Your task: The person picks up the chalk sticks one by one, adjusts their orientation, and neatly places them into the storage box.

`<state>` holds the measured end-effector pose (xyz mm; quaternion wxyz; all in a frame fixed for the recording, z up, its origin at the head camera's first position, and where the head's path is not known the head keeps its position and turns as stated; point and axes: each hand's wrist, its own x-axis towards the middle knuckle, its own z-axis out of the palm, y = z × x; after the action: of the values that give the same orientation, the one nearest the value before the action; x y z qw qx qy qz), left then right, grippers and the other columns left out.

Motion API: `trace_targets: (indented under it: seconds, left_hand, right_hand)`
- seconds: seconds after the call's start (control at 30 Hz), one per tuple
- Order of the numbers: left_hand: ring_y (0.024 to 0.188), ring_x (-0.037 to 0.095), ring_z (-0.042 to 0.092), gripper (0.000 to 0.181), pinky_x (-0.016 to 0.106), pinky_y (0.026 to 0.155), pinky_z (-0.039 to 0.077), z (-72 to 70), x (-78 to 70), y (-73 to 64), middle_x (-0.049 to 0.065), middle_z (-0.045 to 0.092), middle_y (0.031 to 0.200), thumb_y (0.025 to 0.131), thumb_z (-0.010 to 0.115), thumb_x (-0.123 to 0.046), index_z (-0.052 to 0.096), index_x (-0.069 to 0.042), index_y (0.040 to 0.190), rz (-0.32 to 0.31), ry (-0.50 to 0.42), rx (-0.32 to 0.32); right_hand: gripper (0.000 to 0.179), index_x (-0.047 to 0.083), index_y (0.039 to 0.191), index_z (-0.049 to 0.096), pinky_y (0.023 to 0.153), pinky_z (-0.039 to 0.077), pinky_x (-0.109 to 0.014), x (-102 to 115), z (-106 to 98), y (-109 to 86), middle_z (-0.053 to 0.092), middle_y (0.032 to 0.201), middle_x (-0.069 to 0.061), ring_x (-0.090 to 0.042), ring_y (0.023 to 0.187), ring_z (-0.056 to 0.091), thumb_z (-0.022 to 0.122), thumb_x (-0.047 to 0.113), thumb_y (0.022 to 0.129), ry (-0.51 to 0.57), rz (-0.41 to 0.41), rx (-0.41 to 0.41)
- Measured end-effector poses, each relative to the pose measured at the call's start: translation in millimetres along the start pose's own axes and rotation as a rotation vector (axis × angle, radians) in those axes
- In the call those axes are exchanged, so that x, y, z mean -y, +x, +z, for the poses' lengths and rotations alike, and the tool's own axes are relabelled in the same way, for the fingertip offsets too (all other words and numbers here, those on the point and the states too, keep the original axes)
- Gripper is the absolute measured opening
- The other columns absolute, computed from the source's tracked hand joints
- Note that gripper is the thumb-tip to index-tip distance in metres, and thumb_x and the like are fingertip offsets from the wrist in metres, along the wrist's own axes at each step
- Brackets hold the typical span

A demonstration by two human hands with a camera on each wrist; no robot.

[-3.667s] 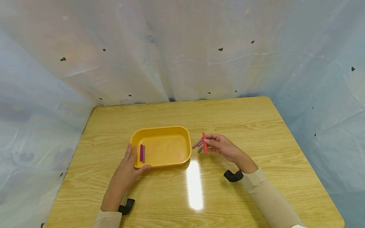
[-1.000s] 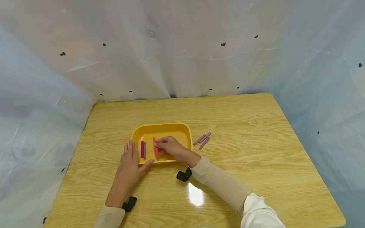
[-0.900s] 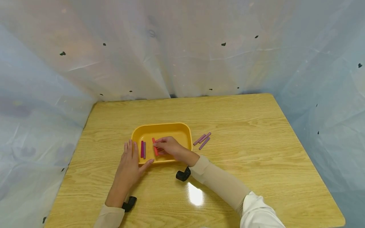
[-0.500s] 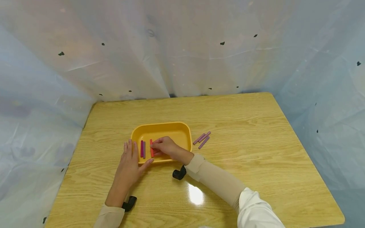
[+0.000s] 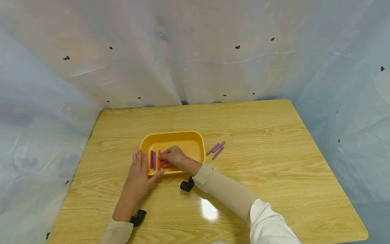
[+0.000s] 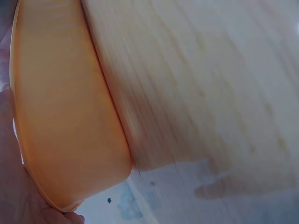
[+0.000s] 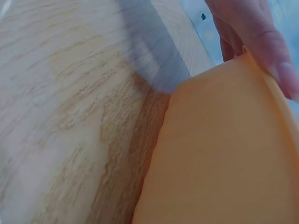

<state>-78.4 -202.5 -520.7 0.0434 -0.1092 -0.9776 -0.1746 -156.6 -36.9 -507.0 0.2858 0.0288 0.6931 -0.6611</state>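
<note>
A shallow yellow tray (image 5: 182,135) stands left of centre on the table. My left hand (image 5: 137,179) holds its left near corner, fingers along the left rim and thumb over the front rim; the right wrist view also shows that thumb (image 7: 275,56) crossing the rim. Inside the tray, my right hand (image 5: 175,158) pinches a slim red chalk-like stick (image 5: 159,162) between thumb and fingertips. Just left of it lie a magenta stick (image 5: 151,159) and a purple stick (image 5: 154,161), side by side. The left wrist view shows the tray's outer wall (image 6: 70,116), not the sticks.
Three mauve sticks (image 5: 217,149) lie loosely together on the wooden table (image 5: 274,169), right of the tray. White sheeting (image 5: 195,67) hangs behind and at both sides. A black bent mount (image 5: 187,184) sticks out at the right wrist, another (image 5: 138,218) at the left.
My right hand has carried the red stick from beside the mauve sticks into the tray, then leftward, close to the purple one. The left hand has kept its place at the tray's corner.
</note>
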Motion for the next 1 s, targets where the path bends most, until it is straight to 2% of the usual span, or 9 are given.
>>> trace_targets:
  seconds: [0.23, 0.53, 0.77, 1.0]
  left_hand:
    - [0.139, 0.031, -0.009, 0.101, 0.060, 0.103, 0.021, -0.3, 1.2, 0.5, 0.017, -0.008, 0.153, 0.085, 0.045, -0.067, 0.006, 0.000, 0.148, -0.005, -0.013, 0.005]
    - [0.139, 0.030, -0.011, 0.101, 0.061, 0.103, 0.021, -1.6, -1.0, 1.0, 0.020, -0.004, 0.153, 0.084, 0.046, -0.068, 0.008, 0.001, 0.148, -0.004, -0.028, 0.015]
    - [0.139, 0.035, -0.004, 0.100, 0.061, 0.102, 0.023, 0.8, -0.5, 1.5, 0.019, -0.004, 0.153, 0.084, 0.047, -0.067, 0.009, 0.000, 0.148, 0.002, -0.023, 0.006]
    - [0.139, 0.037, -0.001, 0.099, 0.059, 0.104, 0.021, 0.5, 0.0, 1.2, 0.018, -0.004, 0.154, 0.084, 0.048, -0.066, 0.009, 0.000, 0.148, 0.002, -0.039, 0.000]
  right_hand:
    - [0.014, -0.003, 0.087, 0.068, 0.070, 0.055, -0.037, 0.2, 3.9, 5.8, 0.068, 0.079, -0.016, -0.028, 0.076, 0.068, 0.066, 0.011, 0.087, -0.026, 0.001, -0.025]
    - [0.014, 0.000, 0.085, 0.069, 0.069, 0.056, -0.037, 0.0, 10.3, 9.1, 0.068, 0.076, -0.014, -0.029, 0.075, 0.068, 0.067, 0.013, 0.086, -0.081, 0.023, -0.081]
    - [0.013, 0.001, 0.085, 0.068, 0.070, 0.055, -0.038, -3.7, 11.3, 12.7, 0.067, 0.074, -0.012, -0.029, 0.076, 0.068, 0.067, 0.013, 0.086, -0.100, 0.025, -0.085]
    - [0.012, -0.001, 0.085, 0.068, 0.064, 0.056, -0.034, -4.5, 14.0, 14.1, 0.068, 0.073, -0.012, -0.026, 0.070, 0.068, 0.068, 0.012, 0.086, -0.116, 0.017, -0.081]
